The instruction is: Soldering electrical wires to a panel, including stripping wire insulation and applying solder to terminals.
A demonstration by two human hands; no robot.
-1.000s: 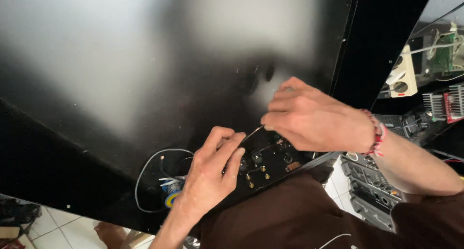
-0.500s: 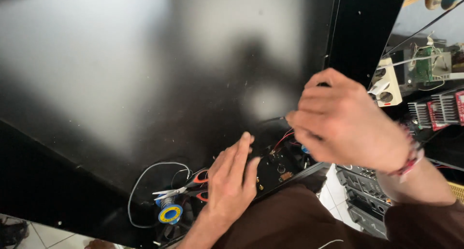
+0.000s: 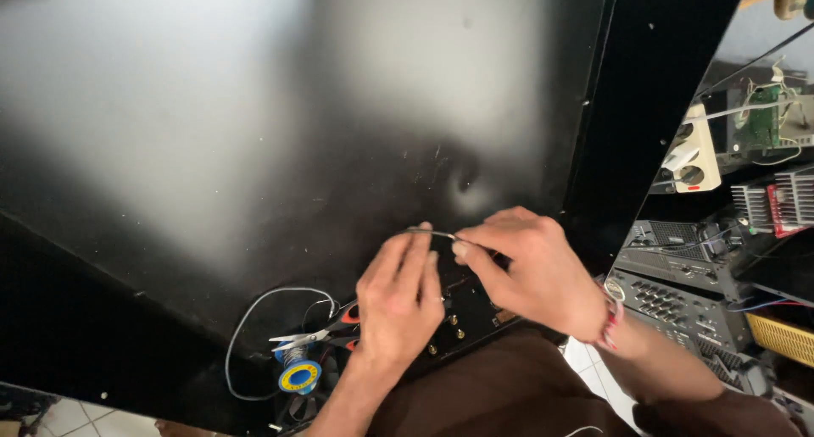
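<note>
My right hand [image 3: 534,267] pinches the wire [image 3: 428,232] at its end; my left hand [image 3: 398,297], fingers flat, pins the board [image 3: 462,314] on my lap. Best keep the board steady, wire taut.

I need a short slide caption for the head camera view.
Left hand rests on a black panel while right hand pinches a thin wire.
</note>
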